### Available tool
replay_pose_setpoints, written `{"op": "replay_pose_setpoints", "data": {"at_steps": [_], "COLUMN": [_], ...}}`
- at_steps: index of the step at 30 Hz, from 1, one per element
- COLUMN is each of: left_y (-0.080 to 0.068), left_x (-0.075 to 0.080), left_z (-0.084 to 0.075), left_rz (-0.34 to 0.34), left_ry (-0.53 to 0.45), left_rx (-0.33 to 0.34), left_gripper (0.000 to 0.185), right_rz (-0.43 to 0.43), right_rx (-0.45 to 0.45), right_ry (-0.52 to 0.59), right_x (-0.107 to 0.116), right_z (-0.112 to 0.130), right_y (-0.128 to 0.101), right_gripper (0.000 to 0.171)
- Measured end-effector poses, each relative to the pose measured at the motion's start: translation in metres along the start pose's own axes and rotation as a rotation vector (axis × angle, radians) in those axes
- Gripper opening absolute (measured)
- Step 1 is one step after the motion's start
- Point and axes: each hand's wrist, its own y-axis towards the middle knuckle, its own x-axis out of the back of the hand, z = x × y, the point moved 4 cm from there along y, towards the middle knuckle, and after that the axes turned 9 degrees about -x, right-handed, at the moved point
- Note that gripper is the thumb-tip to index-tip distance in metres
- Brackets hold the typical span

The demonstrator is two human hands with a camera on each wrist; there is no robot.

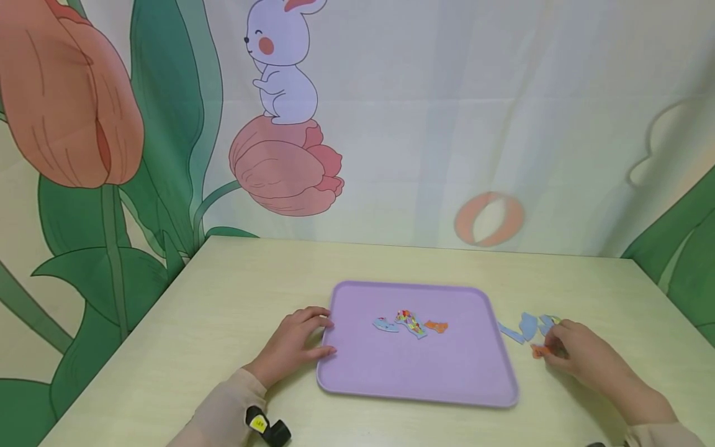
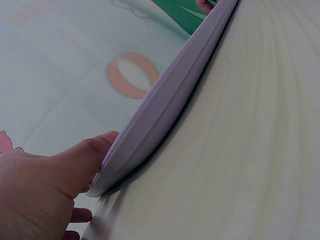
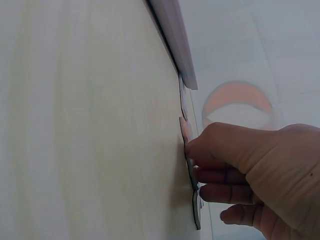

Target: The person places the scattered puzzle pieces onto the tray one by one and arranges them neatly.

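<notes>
A lilac tray [image 1: 416, 379] lies on the table, bearing a pale blue puzzle piece [image 1: 385, 325], a multicoloured one [image 1: 411, 323] and an orange one [image 1: 437, 326] in a row. My left hand [image 1: 296, 341] rests at the tray's left edge, its thumb and fingers spread and touching the rim. Right of the tray, my right hand [image 1: 583, 354] pinches another orange puzzle piece [image 1: 539, 351] at the tabletop. In the right wrist view, the thumb lies on this thin piece [image 3: 185, 129]. The right fingers partly hide the pieces around it.
Several light blue pieces [image 1: 528, 326] lie loose between the tray and my right hand; a long narrow one [image 1: 511, 333] sits close by the tray's right rim. Behind the wooden table [image 1: 268, 267] hangs a printed curtain [image 1: 391, 124] with a rabbit and tulips.
</notes>
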Motion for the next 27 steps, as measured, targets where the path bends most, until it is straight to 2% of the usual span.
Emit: {"op": "replay_pose_setpoints", "data": {"at_steps": [12,21,27], "left_y": [-0.0003,0.0,0.0006], "left_x": [-0.0017,-0.0003,-0.0014], "left_z": [0.0014,-0.0009,0.0003], "left_rz": [-0.001,0.001,0.007], "left_ry": [0.0,0.014,0.024], "left_rx": [0.002,-0.005,-0.006], "left_gripper": [0.04,0.039,0.039], "right_rz": [0.005,0.058,0.06], "right_rx": [0.012,-0.037,-0.046], "right_ry": [-0.01,-0.006,0.013], "right_x": [0.0,0.0034,0.0075], "right_z": [-0.0003,0.0009,0.002], "right_y": [-0.0005,-0.0009,-0.0011], "right_gripper": [0.018,0.021,0.018]}}
